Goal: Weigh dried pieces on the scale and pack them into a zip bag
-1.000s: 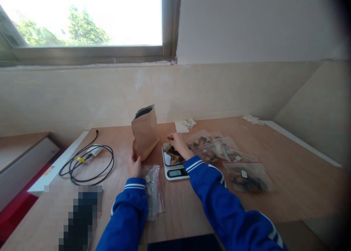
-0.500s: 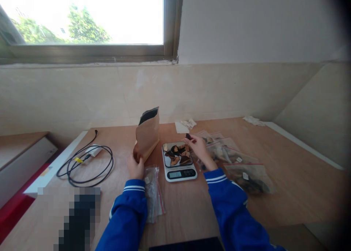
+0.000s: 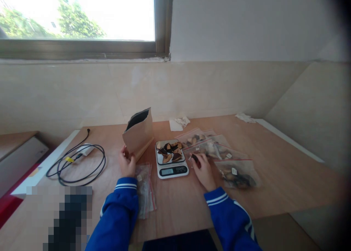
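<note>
A brown kraft paper bag [image 3: 139, 134] with a dark lining stands with its mouth open and leans left. My left hand [image 3: 127, 165] has its fingers closed on the bag's lower left edge. To the right is a white digital kitchen scale [image 3: 173, 171], its display lit but too small to read. Several dried slices [image 3: 168, 151], brown with dark rinds, lie on its plate. My right hand [image 3: 203, 170] is right of the scale, beside the zip bags, pinching a dark dried slice [image 3: 195, 158].
Zip bags of dried goods [image 3: 237, 173] overlap at the right. Flat clear zip bags [image 3: 143, 192] lie by my left wrist. A coiled black cable [image 3: 102, 167] with a white adapter [image 3: 85, 149] is at the left. Crumpled paper [image 3: 182, 122] lies near the wall.
My right hand has come down and toward me from above the scale's right side, still with the dark slice. The paper bag leans further left in my left hand. The view has shifted right.
</note>
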The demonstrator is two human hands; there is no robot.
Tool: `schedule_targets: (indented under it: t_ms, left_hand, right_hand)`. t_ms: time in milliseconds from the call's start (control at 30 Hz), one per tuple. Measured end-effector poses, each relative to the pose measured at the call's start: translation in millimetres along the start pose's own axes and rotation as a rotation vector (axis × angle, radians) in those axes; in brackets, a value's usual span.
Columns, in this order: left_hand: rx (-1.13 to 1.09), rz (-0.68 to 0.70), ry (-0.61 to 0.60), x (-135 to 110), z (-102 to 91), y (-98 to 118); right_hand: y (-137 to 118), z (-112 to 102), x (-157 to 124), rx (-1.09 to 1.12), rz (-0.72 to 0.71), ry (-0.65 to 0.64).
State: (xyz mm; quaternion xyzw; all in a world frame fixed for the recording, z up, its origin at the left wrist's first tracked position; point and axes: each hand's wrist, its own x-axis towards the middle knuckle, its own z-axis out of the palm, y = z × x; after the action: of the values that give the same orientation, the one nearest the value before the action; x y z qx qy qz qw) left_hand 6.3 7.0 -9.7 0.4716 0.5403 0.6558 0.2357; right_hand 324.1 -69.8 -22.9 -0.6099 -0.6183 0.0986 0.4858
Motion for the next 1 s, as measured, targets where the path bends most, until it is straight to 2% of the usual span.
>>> schedule_targets:
  t_ms: [233,433,567,767,1000]
  left_hand:
    - [0.131,0.146,0.057,-2.9,0.5,8.5]
    - [0.249,0.125,0.093,-3.8,0.5,9.1]
    - [0.294,0.129,0.17,-1.6,-1.3,3.7]
    - [0.25,0.148,0.158,1.7,-1.6,1.1]
    - [0.173,0.151,0.171,4.0,-0.9,-0.1]
  right_hand:
    - [4.4,3.1,1.3,0.037,0.015,-0.002]
    - [5.0,2.9,-0.8,0.122,0.153,0.11]
    - [3.6,2.1,-2.8,0.123,0.135,0.062]
    - [0.7,12.4,-1.2,0.212,0.151,0.073]
    - [-7.6,24.3,20.6,0.345,0.195,0.036]
